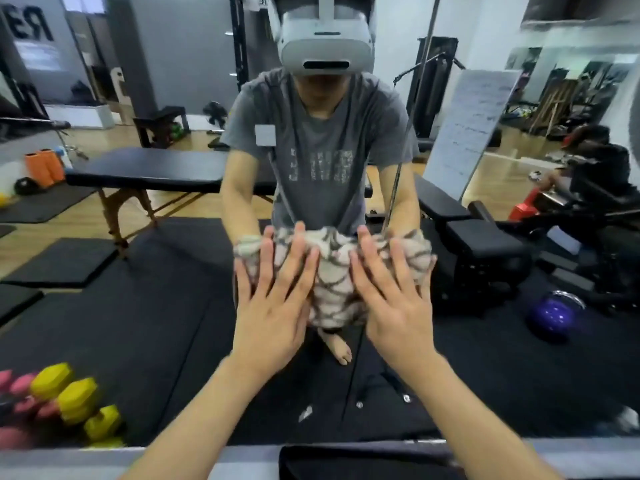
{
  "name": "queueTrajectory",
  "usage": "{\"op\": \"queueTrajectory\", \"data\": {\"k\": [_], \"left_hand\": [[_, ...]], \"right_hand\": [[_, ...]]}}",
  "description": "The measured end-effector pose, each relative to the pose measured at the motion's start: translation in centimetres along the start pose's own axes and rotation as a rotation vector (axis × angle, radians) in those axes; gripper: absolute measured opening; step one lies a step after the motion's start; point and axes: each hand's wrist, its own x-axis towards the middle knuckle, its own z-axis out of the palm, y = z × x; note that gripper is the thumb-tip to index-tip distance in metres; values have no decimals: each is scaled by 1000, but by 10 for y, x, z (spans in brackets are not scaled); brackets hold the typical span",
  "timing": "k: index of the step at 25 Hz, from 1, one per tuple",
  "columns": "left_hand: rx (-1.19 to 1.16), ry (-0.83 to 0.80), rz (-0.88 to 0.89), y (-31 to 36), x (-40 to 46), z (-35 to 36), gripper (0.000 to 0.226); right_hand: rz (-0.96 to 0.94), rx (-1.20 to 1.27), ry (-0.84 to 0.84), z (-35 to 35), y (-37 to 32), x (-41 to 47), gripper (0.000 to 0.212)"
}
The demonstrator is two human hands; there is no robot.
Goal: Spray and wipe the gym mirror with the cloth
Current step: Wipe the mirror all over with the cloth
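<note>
The gym mirror (166,306) fills the view in front of me and reflects a person in a grey T-shirt wearing a headset. A beige cloth (334,289) with dark wavy lines is bunched flat against the glass at waist height. My left hand (273,299) presses on its left part with straight, spread fingers. My right hand (394,299) presses on its right part the same way. No spray bottle is in view.
Yellow dumbbells (76,400) and pink ones (20,403) lie at the lower left by the mirror's bottom edge (138,452). In the reflection stand a black massage table (149,168), a black bench (478,237), a purple ball (554,317) and a whiteboard (464,133).
</note>
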Motion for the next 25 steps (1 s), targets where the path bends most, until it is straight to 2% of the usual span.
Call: {"op": "queueTrajectory", "data": {"k": [3, 5, 7, 11, 15, 18, 22, 25], "left_hand": [[-28, 32, -19, -15, 86, -49, 65], [19, 65, 23, -33, 108, -60, 59], [11, 45, 66, -45, 83, -52, 58], [32, -91, 85, -49, -36, 4, 65], [51, -112, 79, -35, -146, 70, 79], [66, -88, 85, -41, -198, 100, 79], [13, -53, 23, -59, -204, 94, 84], [-106, 12, -128, -77, -145, 47, 85]], "right_hand": [[118, 37, 111, -22, 8, 80, 50], [186, 92, 162, -19, 1, 95, 50], [187, 132, 132, -8, -13, 68, 56], [91, 79, -34, 40, -41, -48, 77], [28, 63, -129, 80, -67, -147, 70], [45, 14, -143, 106, -88, -194, 77], [146, -22, -121, 113, -111, -183, 98], [170, 14, -88, 87, -128, -92, 96]]}}
